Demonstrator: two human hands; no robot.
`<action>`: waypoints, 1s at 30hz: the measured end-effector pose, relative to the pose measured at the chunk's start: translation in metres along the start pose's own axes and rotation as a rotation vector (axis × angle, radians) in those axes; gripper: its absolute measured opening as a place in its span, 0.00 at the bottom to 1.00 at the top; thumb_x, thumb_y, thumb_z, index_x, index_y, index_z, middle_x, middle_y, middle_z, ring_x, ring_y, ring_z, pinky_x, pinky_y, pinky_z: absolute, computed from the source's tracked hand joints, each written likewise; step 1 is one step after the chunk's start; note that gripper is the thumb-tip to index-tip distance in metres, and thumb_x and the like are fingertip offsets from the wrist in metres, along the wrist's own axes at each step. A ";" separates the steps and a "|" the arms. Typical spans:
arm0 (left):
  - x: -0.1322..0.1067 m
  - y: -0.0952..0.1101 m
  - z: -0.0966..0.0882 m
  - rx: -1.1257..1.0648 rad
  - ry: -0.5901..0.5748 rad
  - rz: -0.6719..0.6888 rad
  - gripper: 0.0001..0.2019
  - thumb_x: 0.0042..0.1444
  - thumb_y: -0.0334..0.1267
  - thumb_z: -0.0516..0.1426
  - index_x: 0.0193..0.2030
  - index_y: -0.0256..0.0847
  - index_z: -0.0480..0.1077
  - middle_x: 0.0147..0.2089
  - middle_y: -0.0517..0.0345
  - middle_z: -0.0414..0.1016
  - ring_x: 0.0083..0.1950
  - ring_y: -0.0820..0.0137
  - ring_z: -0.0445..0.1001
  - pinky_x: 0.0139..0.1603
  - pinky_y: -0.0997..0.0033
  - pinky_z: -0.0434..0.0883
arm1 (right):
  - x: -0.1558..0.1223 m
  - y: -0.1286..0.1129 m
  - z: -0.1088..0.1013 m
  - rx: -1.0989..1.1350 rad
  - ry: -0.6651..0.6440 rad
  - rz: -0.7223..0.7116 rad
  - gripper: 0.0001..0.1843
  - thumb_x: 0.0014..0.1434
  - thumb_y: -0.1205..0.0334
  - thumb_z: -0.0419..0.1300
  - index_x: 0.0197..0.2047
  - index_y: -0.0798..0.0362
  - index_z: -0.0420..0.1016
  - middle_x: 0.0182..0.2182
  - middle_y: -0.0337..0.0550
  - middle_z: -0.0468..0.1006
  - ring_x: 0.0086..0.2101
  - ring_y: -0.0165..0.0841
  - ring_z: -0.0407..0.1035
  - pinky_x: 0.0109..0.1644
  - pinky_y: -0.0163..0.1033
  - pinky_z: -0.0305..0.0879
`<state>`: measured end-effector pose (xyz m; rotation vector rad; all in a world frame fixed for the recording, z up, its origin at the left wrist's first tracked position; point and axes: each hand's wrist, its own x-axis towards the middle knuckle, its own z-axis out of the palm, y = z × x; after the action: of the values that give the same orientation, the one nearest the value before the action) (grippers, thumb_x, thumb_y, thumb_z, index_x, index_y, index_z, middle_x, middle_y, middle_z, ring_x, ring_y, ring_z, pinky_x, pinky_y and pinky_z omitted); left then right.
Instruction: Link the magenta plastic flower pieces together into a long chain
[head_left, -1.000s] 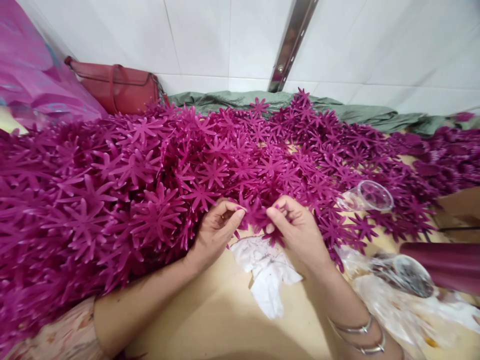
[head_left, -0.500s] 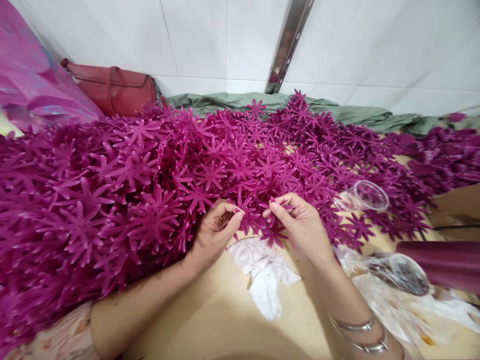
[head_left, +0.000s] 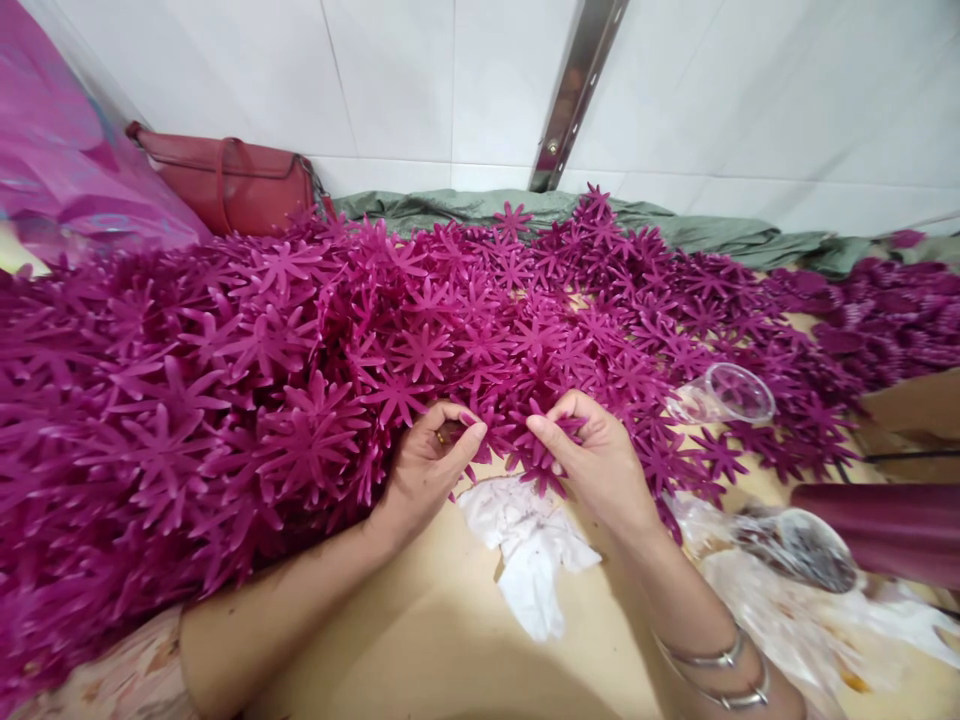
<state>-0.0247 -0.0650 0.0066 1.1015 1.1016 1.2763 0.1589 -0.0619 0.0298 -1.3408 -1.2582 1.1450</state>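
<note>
A big heap of magenta artificial flower pieces (head_left: 292,350), star-shaped with several narrow petals, spreads in front of me. At its near edge, my left hand (head_left: 435,460) has thumb and forefinger closed on a magenta petal piece (head_left: 471,418); much of the piece is hidden. Just to the right, my right hand (head_left: 592,455) pinches a magenta flower piece (head_left: 559,424), whose petals stick out around the thumb. The two hands are a short gap apart. Below them a crumpled white tissue (head_left: 532,550) lies on the tan tabletop (head_left: 420,630).
A clear plastic cup (head_left: 739,392) lies tipped to the right, with a clear plastic bag (head_left: 787,610) and a dark red cylinder (head_left: 877,530) nearer me. At the back are a red handbag (head_left: 232,185), green sheeting (head_left: 450,208) and a tiled wall (head_left: 390,80). A pink plastic bag (head_left: 67,150) stands left.
My right hand has shifted slightly, and its fingers have curled in more around the flower piece. My left hand stays almost where it was.
</note>
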 end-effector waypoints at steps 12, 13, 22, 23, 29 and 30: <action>0.001 -0.003 -0.008 0.215 -0.132 0.194 0.07 0.63 0.41 0.62 0.35 0.42 0.75 0.35 0.57 0.72 0.40 0.68 0.71 0.45 0.68 0.68 | -0.004 -0.002 0.009 0.003 -0.159 -0.021 0.18 0.50 0.54 0.75 0.26 0.50 0.71 0.22 0.33 0.75 0.24 0.29 0.67 0.30 0.34 0.62; 0.001 -0.004 -0.009 0.228 -0.126 0.197 0.06 0.63 0.40 0.61 0.35 0.42 0.75 0.36 0.57 0.72 0.40 0.68 0.71 0.45 0.67 0.68 | -0.003 -0.001 0.007 0.014 -0.128 -0.015 0.18 0.50 0.54 0.76 0.26 0.50 0.71 0.22 0.32 0.73 0.23 0.28 0.65 0.28 0.33 0.60; 0.001 -0.009 -0.005 0.131 -0.034 0.079 0.05 0.62 0.38 0.62 0.38 0.40 0.75 0.37 0.59 0.73 0.38 0.72 0.70 0.43 0.72 0.68 | 0.016 0.009 -0.014 0.244 0.043 -0.002 0.14 0.60 0.51 0.68 0.43 0.49 0.73 0.26 0.34 0.77 0.25 0.26 0.67 0.31 0.31 0.62; 0.001 -0.008 -0.005 0.133 -0.036 0.088 0.04 0.63 0.38 0.61 0.39 0.40 0.76 0.39 0.58 0.74 0.41 0.71 0.71 0.46 0.72 0.69 | 0.017 0.010 -0.014 0.232 0.022 0.001 0.14 0.62 0.50 0.67 0.44 0.49 0.73 0.27 0.35 0.78 0.26 0.27 0.67 0.31 0.31 0.63; 0.000 -0.007 -0.007 0.110 -0.071 0.142 0.09 0.65 0.35 0.59 0.50 0.41 0.77 0.49 0.53 0.76 0.51 0.68 0.74 0.56 0.69 0.69 | 0.009 0.005 -0.010 0.020 0.048 -0.046 0.14 0.67 0.49 0.62 0.35 0.50 0.70 0.26 0.36 0.79 0.25 0.28 0.69 0.33 0.33 0.64; 0.000 -0.007 -0.007 0.102 -0.079 0.138 0.10 0.64 0.35 0.59 0.51 0.41 0.76 0.49 0.53 0.76 0.50 0.68 0.74 0.55 0.70 0.70 | 0.009 0.004 -0.010 -0.022 0.052 -0.061 0.15 0.67 0.50 0.61 0.34 0.50 0.69 0.25 0.35 0.79 0.25 0.27 0.69 0.33 0.33 0.64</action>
<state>-0.0305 -0.0650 -0.0014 1.3128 1.0555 1.2837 0.1698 -0.0539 0.0269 -1.3310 -1.2690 1.0498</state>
